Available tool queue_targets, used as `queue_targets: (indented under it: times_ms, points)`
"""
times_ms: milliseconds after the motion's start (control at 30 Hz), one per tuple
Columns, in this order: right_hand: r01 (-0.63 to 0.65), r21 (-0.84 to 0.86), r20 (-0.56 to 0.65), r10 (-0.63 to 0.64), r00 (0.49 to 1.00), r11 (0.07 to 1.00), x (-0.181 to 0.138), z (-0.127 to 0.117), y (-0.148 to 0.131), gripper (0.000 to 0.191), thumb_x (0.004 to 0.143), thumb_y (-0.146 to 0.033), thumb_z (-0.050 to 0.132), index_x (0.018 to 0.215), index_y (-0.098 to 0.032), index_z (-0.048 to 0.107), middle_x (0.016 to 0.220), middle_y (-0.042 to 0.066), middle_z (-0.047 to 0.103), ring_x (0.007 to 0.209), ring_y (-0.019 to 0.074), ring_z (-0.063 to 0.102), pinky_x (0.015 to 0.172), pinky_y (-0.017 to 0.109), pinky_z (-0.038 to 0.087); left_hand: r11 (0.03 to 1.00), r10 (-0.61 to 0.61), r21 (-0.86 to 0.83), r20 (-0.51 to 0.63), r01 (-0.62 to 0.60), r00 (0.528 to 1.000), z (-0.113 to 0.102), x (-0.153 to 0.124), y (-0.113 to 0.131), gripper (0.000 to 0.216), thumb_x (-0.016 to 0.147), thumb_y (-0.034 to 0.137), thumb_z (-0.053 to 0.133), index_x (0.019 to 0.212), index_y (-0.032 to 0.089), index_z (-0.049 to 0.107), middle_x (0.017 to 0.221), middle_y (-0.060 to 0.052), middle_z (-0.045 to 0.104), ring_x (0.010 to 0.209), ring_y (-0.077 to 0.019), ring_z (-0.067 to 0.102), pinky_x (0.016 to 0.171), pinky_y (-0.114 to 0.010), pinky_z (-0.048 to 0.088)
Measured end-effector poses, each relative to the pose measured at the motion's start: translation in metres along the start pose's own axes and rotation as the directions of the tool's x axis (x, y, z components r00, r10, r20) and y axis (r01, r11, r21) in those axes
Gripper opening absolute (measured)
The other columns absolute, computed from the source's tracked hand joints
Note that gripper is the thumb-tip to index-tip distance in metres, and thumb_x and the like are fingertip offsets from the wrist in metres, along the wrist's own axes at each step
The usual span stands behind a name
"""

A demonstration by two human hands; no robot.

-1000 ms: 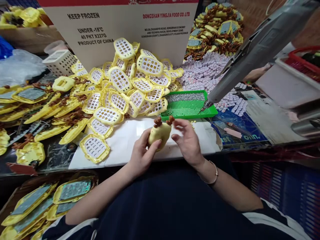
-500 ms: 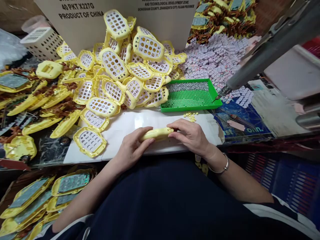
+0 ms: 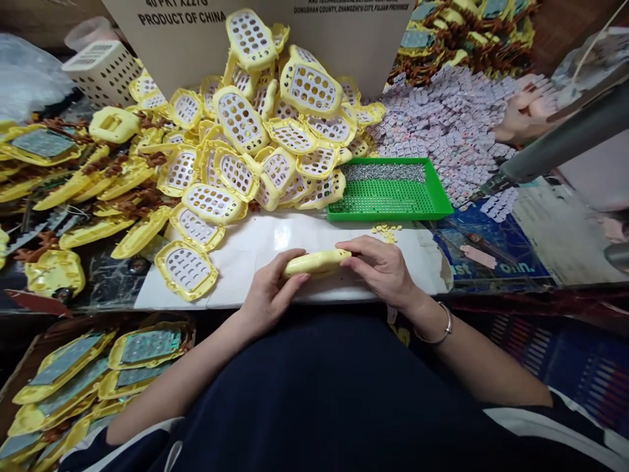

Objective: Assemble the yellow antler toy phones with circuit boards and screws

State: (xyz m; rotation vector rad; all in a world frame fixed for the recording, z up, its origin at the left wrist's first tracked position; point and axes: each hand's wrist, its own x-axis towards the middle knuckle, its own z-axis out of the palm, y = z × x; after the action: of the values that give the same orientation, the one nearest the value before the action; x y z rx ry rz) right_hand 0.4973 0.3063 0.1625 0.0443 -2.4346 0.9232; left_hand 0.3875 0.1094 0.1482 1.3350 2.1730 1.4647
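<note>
Between my two hands is a yellow plastic toy casing (image 3: 317, 262), held edge-on above a white sheet (image 3: 260, 259) near the bench's front edge. My left hand (image 3: 275, 285) is closed around its left end, thumb in front and fingers behind. The fingers and thumb of my right hand (image 3: 381, 265) pinch its right end. What lies inside the casing is hidden from me. Just behind my right hand are small yellow pieces (image 3: 387, 233). To the left, a yellow shell with a white perforated inset (image 3: 187, 270) lies on the sheet.
Similar shells (image 3: 240, 121) are heaped before a cardboard box (image 3: 181, 56). A green tray (image 3: 393, 213) holds small metal screws. White keypad pieces (image 3: 457, 111) pile behind it. At right, a dark tool (image 3: 555, 134) hangs over the bench. Shells with circuit boards (image 3: 147, 347) sit lower left.
The view has shifted, so the bench items appear farther right. Both hands still hold the yellow casing, with its side tilted slightly more into sight. A person's hand now shows by the white pieces.
</note>
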Motion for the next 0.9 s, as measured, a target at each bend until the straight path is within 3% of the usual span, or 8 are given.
queue_targets:
  times_ms: [167,500,567,633,700,767,833,900]
  points:
    - [0.225,-0.246,0.061,-0.217,0.974,0.943,0.002,0.0,-0.019,0.031,0.091,-0.041,0.058,0.11,-0.018,0.068,0.094,0.008,0.072,0.089,0.0202,0.063,0.083,0.037,0.05,0.985,0.163,0.042,0.047,-0.165,0.986,-0.001,-0.001,0.01,0.022,0.093,0.023,0.05,0.112,0.014,0.057,0.098,-0.01,0.071,0.086,-0.0159,0.067,0.076,-0.024,0.053]
    - [0.262,-0.217,-0.005,-0.27,0.963,0.94,-0.001,0.02,-0.024,0.02,0.092,-0.024,0.054,0.097,-0.014,0.07,0.08,0.006,0.071,0.07,0.0177,0.056,0.064,0.032,0.048,0.942,0.325,0.106,-0.06,-0.317,0.944,0.011,-0.007,0.003,0.021,0.09,0.015,0.05,0.11,0.014,0.057,0.09,-0.009,0.07,0.078,-0.015,0.066,0.068,-0.023,0.053]
    - [0.244,-0.216,0.024,-0.245,0.969,0.945,0.003,0.018,-0.023,0.021,0.093,-0.026,0.054,0.097,-0.014,0.07,0.079,0.006,0.071,0.071,0.0175,0.057,0.066,0.032,0.05,0.968,0.245,0.063,-0.063,-0.241,0.967,0.01,-0.005,0.003,0.018,0.089,0.018,0.052,0.105,0.015,0.059,0.087,-0.007,0.07,0.073,-0.0143,0.065,0.066,-0.023,0.053]
    - [0.246,-0.239,0.038,-0.244,0.969,0.939,0.008,0.013,-0.022,0.025,0.094,-0.032,0.054,0.102,-0.015,0.07,0.088,0.007,0.072,0.082,0.019,0.062,0.076,0.034,0.053,0.993,0.014,-0.115,-0.03,-0.017,0.999,0.008,0.0,0.005,0.018,0.089,0.028,0.054,0.099,0.015,0.062,0.082,-0.005,0.069,0.067,-0.0139,0.063,0.06,-0.023,0.054]
    - [0.234,-0.252,-0.016,-0.246,0.969,0.939,0.013,0.007,-0.021,0.03,0.095,-0.035,0.051,0.112,-0.017,0.067,0.105,0.01,0.071,0.101,0.0217,0.063,0.092,0.041,0.051,0.855,-0.295,-0.41,0.122,0.319,0.948,0.006,0.009,0.008,0.027,0.088,0.041,0.055,0.092,0.015,0.063,0.078,-0.005,0.067,0.065,-0.0153,0.063,0.054,-0.025,0.055]
    - [0.23,-0.272,-0.084,-0.261,0.962,0.934,0.015,0.003,-0.02,0.032,0.095,-0.033,0.05,0.12,-0.019,0.064,0.118,0.012,0.068,0.115,0.0231,0.059,0.102,0.046,0.045,0.511,-0.499,-0.62,0.35,0.595,0.793,0.003,0.02,0.012,0.035,0.088,0.048,0.055,0.092,0.015,0.064,0.08,-0.007,0.068,0.067,-0.0171,0.066,0.049,-0.025,0.056]
    - [0.284,-0.341,-0.086,-0.331,0.94,0.896,0.016,0.0,-0.019,0.031,0.094,-0.034,0.052,0.12,-0.021,0.063,0.118,0.01,0.069,0.117,0.0235,0.059,0.105,0.048,0.041,0.195,-0.562,-0.699,0.496,0.688,0.662,0.002,0.03,0.016,0.032,0.09,0.044,0.055,0.095,0.014,0.065,0.084,-0.008,0.07,0.067,-0.0159,0.068,0.048,-0.021,0.056]
    - [0.385,-0.415,-0.013,-0.428,0.904,0.825,0.016,-0.001,-0.017,0.033,0.093,-0.042,0.054,0.117,-0.021,0.064,0.112,0.008,0.071,0.114,0.024,0.061,0.106,0.049,0.04,0.034,-0.558,-0.698,0.58,0.715,0.593,0.002,0.037,0.021,0.028,0.094,0.038,0.051,0.095,0.014,0.066,0.08,-0.008,0.071,0.06,-0.0133,0.067,0.045,-0.018,0.053]
